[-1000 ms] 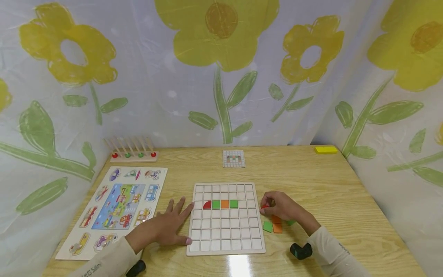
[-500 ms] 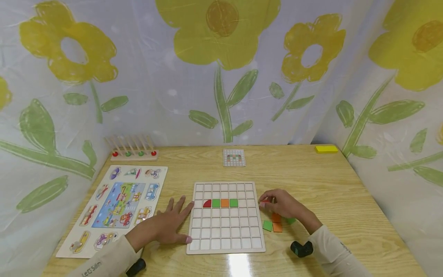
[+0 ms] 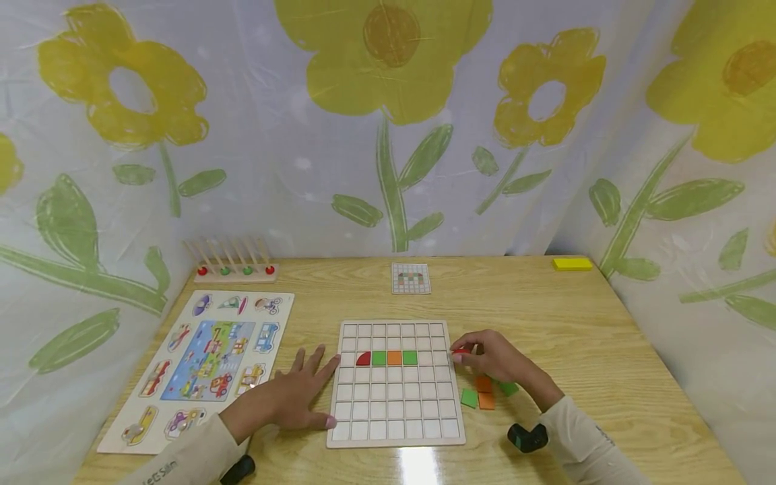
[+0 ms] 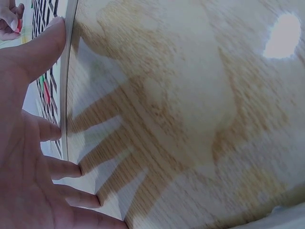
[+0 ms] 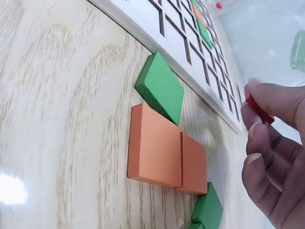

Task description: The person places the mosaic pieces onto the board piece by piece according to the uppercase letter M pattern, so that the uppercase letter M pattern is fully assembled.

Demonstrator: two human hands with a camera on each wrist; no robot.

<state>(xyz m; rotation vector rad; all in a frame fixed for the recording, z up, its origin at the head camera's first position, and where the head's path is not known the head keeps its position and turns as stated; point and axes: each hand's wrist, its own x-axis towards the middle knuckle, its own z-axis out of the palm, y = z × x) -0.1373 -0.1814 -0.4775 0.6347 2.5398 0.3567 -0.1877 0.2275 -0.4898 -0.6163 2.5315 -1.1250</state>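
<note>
My right hand (image 3: pixel 494 357) pinches a small red tile (image 5: pixel 258 106) between thumb and forefinger, just off the right edge of the white grid board (image 3: pixel 394 404). Spread flat, my left hand (image 3: pixel 297 397) rests with its thumb and forefinger at the board's left edge. One row of the board holds a red quarter-round tile (image 3: pixel 364 359), a green tile (image 3: pixel 379 358), an orange tile (image 3: pixel 395 358) and another green tile (image 3: pixel 409 358), side by side. Below my right hand lie loose orange tiles (image 5: pixel 159 148) and green tiles (image 5: pixel 162 86).
A small pattern card (image 3: pixel 411 278) lies behind the board. At the left are a picture puzzle board (image 3: pixel 151 330) and a peg stand with beads (image 3: pixel 235 274). A yellow block (image 3: pixel 572 264) sits at the back right edge of the wooden table (image 3: pixel 576 330).
My right hand has shifted slightly left and up towards the board's right edge, carrying the red tile. My left hand has stayed in place.
</note>
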